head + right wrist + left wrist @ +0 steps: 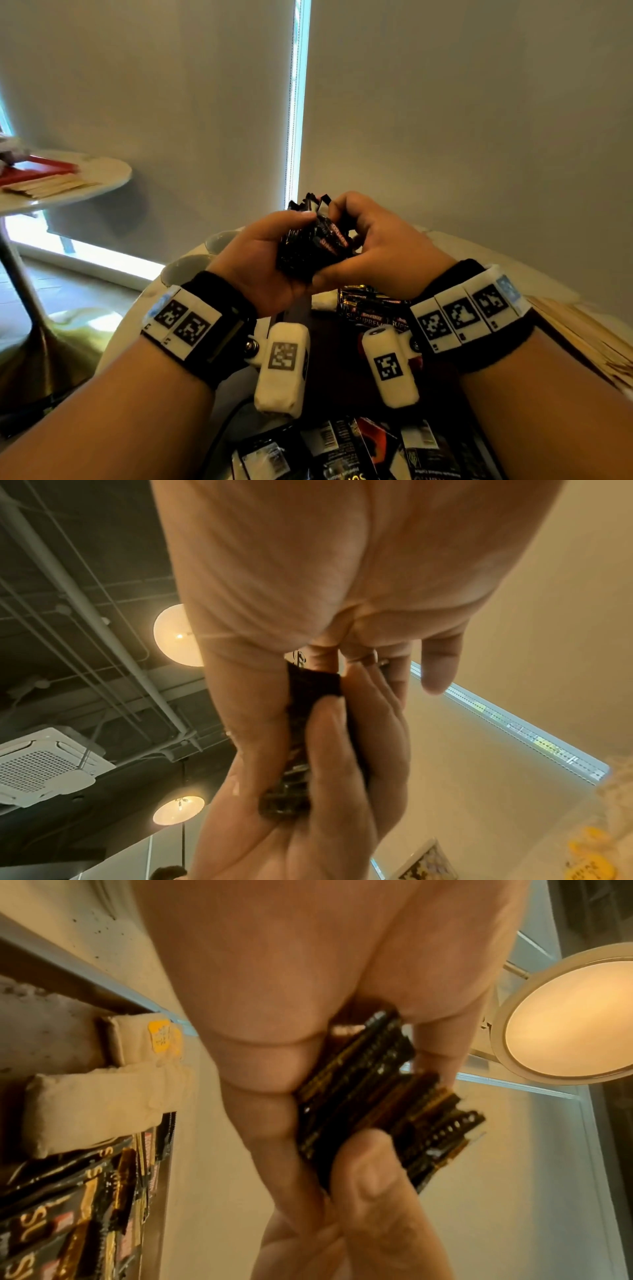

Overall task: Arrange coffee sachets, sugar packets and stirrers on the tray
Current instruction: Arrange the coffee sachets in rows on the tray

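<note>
Bundle of coffee sachets [310, 245] clamped between left hand [263, 253] and right hand [371, 248], raised above tray [329, 373]. More sachets [371, 308] already laid on tray below bundle. Stirrers [582, 334] seen right of tray. Bundle placement judged pending; sugar packets not identified.

My arms are bare, with no sleeves. On my left wrist I wear a thick black band [219, 329]. White blocks [181, 322] sit on top of it, each with a black square pattern. A small blue mark is at one end. A white padded box [282, 370] hangs under that wrist, joined by a silver screw, with a grey square pattern on it. My right wrist has the same kind of black band [479, 342], with three white patterned blocks [466, 313] in a row and its own white padded box [388, 366].
</note>
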